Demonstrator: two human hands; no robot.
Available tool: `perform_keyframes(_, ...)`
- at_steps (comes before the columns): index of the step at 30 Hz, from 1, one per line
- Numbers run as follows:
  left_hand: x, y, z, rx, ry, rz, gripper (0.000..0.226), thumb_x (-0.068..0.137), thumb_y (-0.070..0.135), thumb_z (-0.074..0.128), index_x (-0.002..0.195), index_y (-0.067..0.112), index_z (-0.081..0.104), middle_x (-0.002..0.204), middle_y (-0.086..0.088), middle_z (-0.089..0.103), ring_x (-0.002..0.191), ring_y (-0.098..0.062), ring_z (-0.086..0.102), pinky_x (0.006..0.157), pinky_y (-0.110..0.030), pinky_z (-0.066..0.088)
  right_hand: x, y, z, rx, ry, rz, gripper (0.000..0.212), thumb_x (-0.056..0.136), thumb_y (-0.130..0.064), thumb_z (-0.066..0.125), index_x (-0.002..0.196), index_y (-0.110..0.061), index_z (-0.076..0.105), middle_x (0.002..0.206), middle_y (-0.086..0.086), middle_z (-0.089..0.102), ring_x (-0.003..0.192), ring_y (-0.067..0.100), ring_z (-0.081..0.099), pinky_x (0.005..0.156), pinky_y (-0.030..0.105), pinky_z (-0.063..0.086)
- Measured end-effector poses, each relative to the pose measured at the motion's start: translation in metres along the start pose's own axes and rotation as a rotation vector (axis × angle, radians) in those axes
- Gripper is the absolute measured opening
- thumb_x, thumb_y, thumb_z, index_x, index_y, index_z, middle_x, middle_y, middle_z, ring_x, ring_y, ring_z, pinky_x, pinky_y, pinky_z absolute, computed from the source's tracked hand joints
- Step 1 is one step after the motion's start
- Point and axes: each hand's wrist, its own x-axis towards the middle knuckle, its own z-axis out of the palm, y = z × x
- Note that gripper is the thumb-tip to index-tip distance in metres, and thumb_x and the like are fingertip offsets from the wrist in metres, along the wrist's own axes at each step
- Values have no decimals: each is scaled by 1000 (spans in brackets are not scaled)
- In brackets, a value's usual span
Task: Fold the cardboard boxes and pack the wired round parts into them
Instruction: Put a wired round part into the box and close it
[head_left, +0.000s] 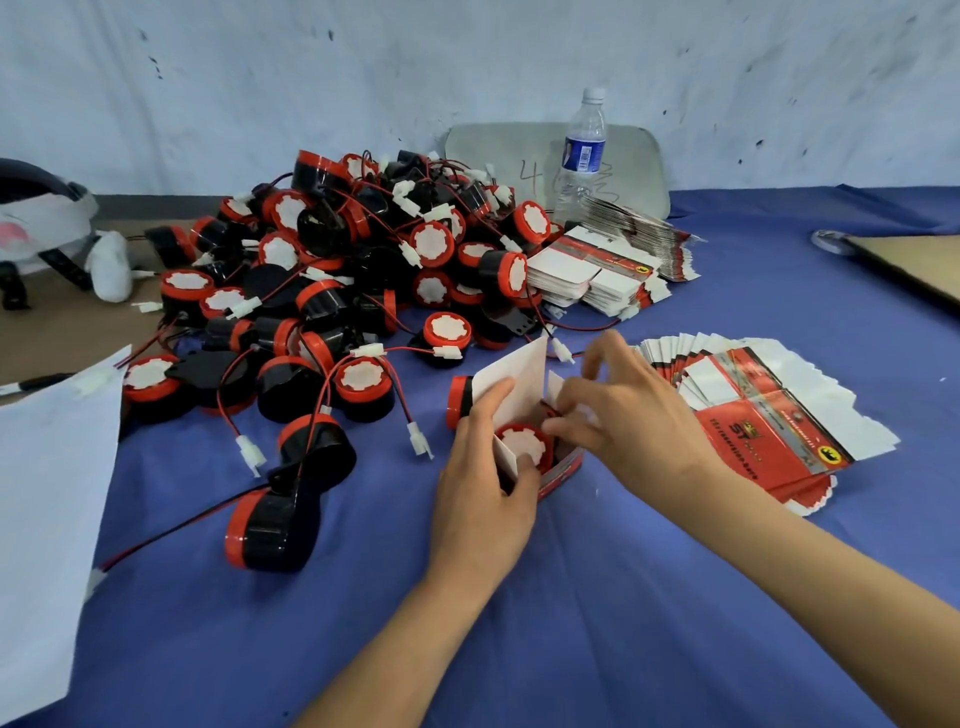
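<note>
Head view. The left grip (488, 478) is curled round the near wall of an open box (563, 470), its fingers lying along the raised white flap and its thumb pressing on the white face of the round part (522, 447) that sits inside the box. The right grip (623, 415) reaches in from 3 o'clock with its fingertips bunched at the box mouth, where a red wire (550, 410) shows; whether they pinch the wire or a flap cannot be told because of blur. The box stands on the blue-covered worktop (571, 597). A second round part (460, 400) lies touching the box at 10 o'clock. A fanned stack of flat boxes (753, 405) lies just beside the right grip at 3 o'clock. The pile of round parts (337, 260) spreads from 9 to 12 o'clock. A further stack of flat boxes (597, 270) lies at 1 o'clock, with a water bottle (584, 150) upright behind it.
</note>
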Motion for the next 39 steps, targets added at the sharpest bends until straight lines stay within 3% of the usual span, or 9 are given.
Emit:
perform_keyframes(5,0,-3,2,21,-2,-5,67,90,11,52,130,58,26,125,15,54,88,-10,56,69,-26,49,-23,6,-11,249,61,57,11,82,-14,75,91,-8,70,72,-4,51,53,8,47,57,24,38)
perform_keyframes(9,1,-4,2,35,4,-6,66,89,13,52,129,59,26,123,12,56,88,-15,57,63,-15,41,-31,-3,-14,508,115,55,10,86,-8,70,96,-9,69,68,-9,65,61,2,64,60,14,50)
perform_keyframes(13,1,-3,1,32,-3,-6,67,91,12,52,131,59,26,137,16,49,108,-8,56,72,-11,46,-19,-13,-21,374,103,-156,11,92,-9,58,90,-5,68,77,-3,64,63,16,61,61,29,54)
perform_keyframes(15,1,-5,2,33,-13,-16,68,91,13,53,132,59,26,127,2,56,91,-11,58,63,-12,43,-12,-16,-23,336,60,-213,8,88,0,59,91,-3,66,83,4,62,63,22,58,59,38,52)
perform_keyframes(17,2,-6,2,27,-13,-21,69,89,13,53,132,60,27,118,-6,59,75,-9,55,58,-15,41,-11,-18,-20,327,7,-244,17,84,6,60,96,-4,67,89,6,62,65,24,59,59,40,52)
perform_keyframes(21,2,-6,1,-38,-27,-11,77,80,13,62,131,60,30,130,12,56,105,-6,62,79,-32,56,-26,-20,-13,350,-32,-287,21,84,-4,65,103,-10,71,90,3,65,67,23,61,60,39,54)
perform_keyframes(30,1,-6,1,-40,-32,-3,70,76,28,59,131,60,29,134,13,54,109,-9,60,83,-37,55,-27,-10,-7,142,-20,-516,13,90,-13,64,92,-2,70,91,12,64,73,28,63,61,39,55)
perform_keyframes(36,1,-4,0,34,-11,16,65,92,16,52,133,59,25,132,36,42,109,16,46,84,-14,45,-10,-4,-8,307,257,-200,20,83,-17,66,99,-5,66,79,-12,50,71,9,50,64,26,47)
perform_keyframes(39,0,-3,0,40,-9,1,64,93,17,51,134,58,25,132,26,49,106,3,53,81,-20,49,4,-1,-5,339,265,-91,20,84,-12,72,103,-8,68,83,-11,49,81,17,55,75,35,49)
